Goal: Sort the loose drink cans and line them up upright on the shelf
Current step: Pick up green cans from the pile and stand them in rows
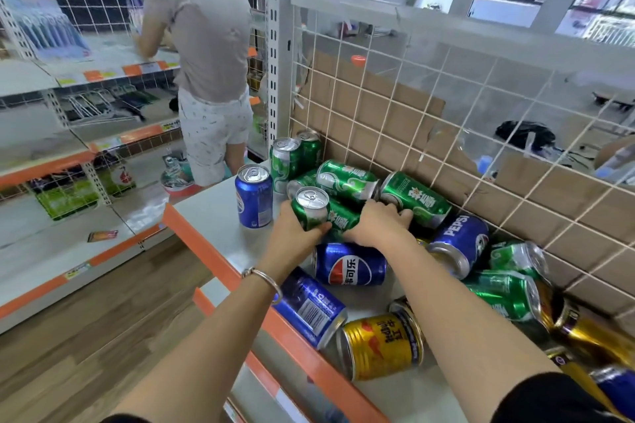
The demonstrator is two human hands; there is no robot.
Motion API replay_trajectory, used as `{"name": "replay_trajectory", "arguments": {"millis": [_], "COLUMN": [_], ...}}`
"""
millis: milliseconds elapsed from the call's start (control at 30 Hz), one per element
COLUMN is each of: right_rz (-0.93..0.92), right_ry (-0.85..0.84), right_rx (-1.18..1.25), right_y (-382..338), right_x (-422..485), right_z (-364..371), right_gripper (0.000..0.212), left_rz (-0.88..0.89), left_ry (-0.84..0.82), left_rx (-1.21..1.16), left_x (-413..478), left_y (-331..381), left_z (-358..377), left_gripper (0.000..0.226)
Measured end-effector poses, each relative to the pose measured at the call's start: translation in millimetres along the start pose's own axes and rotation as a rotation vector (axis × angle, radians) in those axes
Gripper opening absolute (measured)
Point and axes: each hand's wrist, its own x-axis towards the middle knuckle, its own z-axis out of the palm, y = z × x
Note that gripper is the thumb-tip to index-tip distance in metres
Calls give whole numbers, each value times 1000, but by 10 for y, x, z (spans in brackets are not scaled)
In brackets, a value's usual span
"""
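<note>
Only a small part of the sorting is judged to be done. Three cans are stood upright at the far left end of the shelf: a blue Pepsi can towards the front edge, and a pair of green cans set side by side behind it, by the wire grid. Most is left to do. Green, blue and gold cans are strewn on their sides along the shelf, among them a lying Pepsi can just below the hands and a gold Red Bull can near the orange front edge.

A green can is gripped by the left hand, fingers and thumb curled round its lower body. It is held nearly upright, top showing, just right of the standing Pepsi can. A second green can, lying on its side, is covered by the right hand. The fingers are curled over it and the thumb is set on its near side, so it is judged held.
</note>
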Motion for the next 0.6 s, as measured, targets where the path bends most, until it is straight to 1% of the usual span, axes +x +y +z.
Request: {"name": "replay_trajectory", "arguments": {"millis": [133,267,400,467,533,600], "right_rz": [-13,53,70,82,85,45], "right_ry": [-75,-100,-60,-12,66,125], "right_rx": [27,57,116,168,250,370], "right_y": [56,45,7,1,16,61], "right_x": [-10,3,-50,-83,-141,-191], "right_z": [34,43,93,152,163,135], "right_gripper": [73,91,96,100,101,97], "left_rz": [7,10,24,26,17,0], "left_ry": [-9,-13,-1,5,5,16], "left_rx": [-9,-8,-44,-44,-47,-39], "left_x": [-28,-21,-46,-53,-52,-52], "left_y": [5,-19,-18,-40,-60,-62], "left_z": [-6,7,3,1,3,4], "left_gripper": [58,56,54,55,56,56]}}
